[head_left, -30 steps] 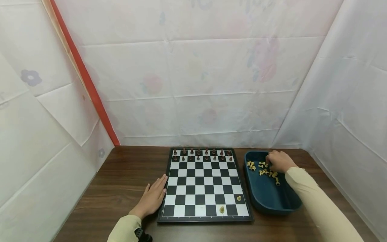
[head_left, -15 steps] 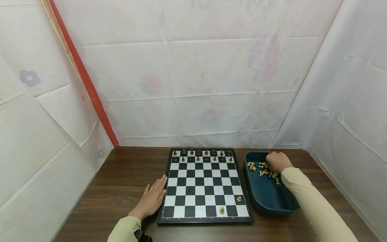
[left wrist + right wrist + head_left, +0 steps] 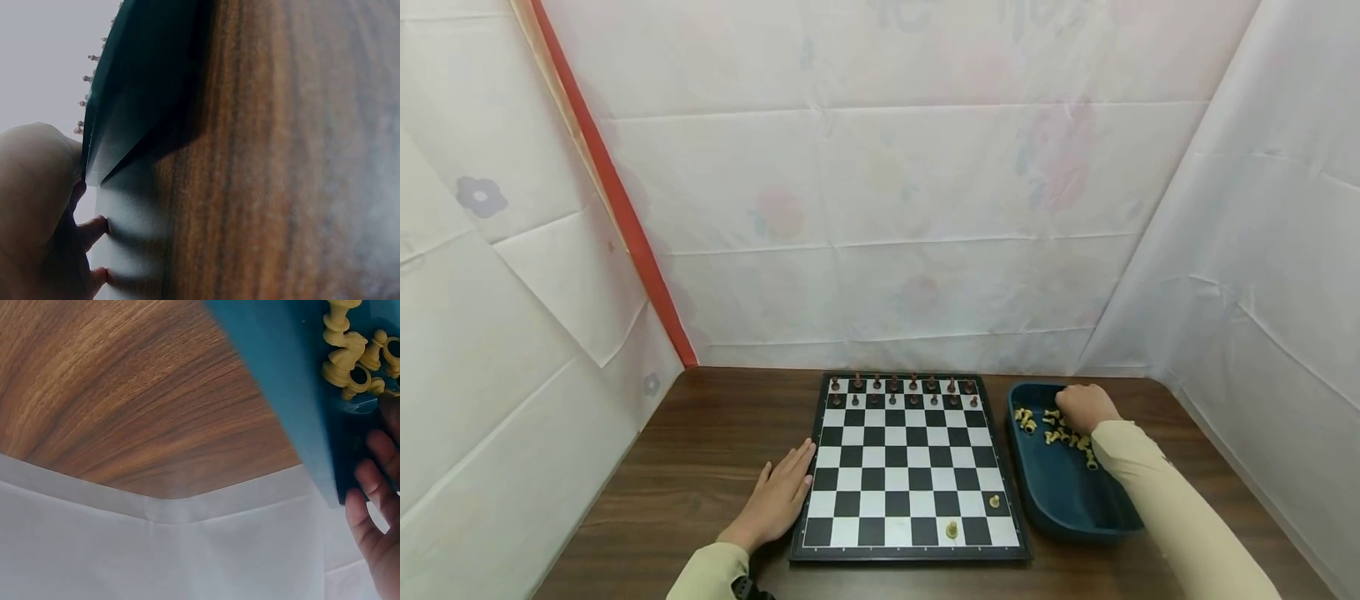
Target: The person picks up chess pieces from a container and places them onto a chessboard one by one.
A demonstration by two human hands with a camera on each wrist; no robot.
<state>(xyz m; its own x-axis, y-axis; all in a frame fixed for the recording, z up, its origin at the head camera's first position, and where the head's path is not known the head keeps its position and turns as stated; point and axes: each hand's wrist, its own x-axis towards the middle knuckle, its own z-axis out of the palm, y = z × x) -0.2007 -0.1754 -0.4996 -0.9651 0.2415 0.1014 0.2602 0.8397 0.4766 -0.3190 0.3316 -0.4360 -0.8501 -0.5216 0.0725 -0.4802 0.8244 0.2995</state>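
Note:
My left hand [image 3: 778,496] rests beside the chessboard [image 3: 910,553], fingers extended and touching its left edge. In the left wrist view, those fingers [image 3: 94,231] show below the board's dark side [image 3: 144,81]. My right hand [image 3: 1084,408] reaches down into the far part of a blue tray [image 3: 1075,508] among pale yellow chess pieces [image 3: 1025,419]. In the right wrist view its fingers [image 3: 375,484] are bent near the pieces [image 3: 344,359]; whether they pinch one is hidden. Two pale pieces, one a pawn [image 3: 994,502] and another piece [image 3: 952,529], stand on the board's near right.
Two rows of dark brown chess pieces [image 3: 893,385] stand on the board's far side. The tray stands just right of the board on the wooden table [image 3: 715,450]. White patterned sheets [image 3: 880,208] enclose the table behind and at both sides.
My right hand has shifted slightly left and deeper over the pieces in the tray. The head view has tilted a little upward. My left hand stays on the board's edge.

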